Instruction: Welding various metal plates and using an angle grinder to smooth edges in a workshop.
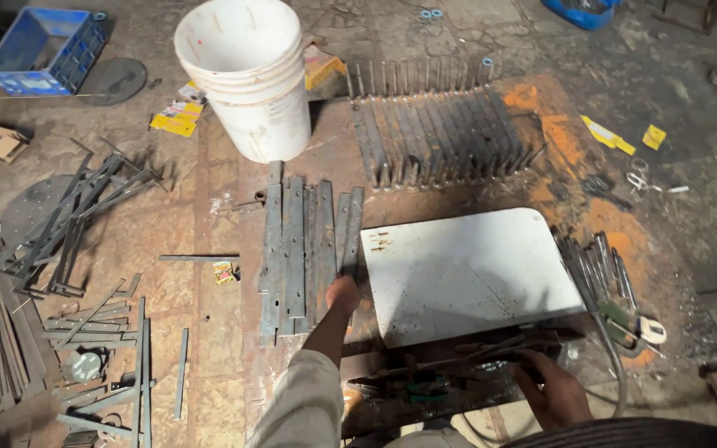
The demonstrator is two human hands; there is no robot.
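My left hand [343, 294] is stretched forward, fingers closed on the near end of a flat metal strip [351, 232] at the right edge of a row of strips [296, 249] lying side by side on the floor. My right hand [551, 390] rests low on a dark metal fixture [450, 373] near me; I cannot tell whether it grips anything. Just right of the strips lies a white panel [466, 274]. Beyond stand stacked white buckets [246, 79] and a rack of welded bars [437, 133]. A blue crate [43, 50] sits far left.
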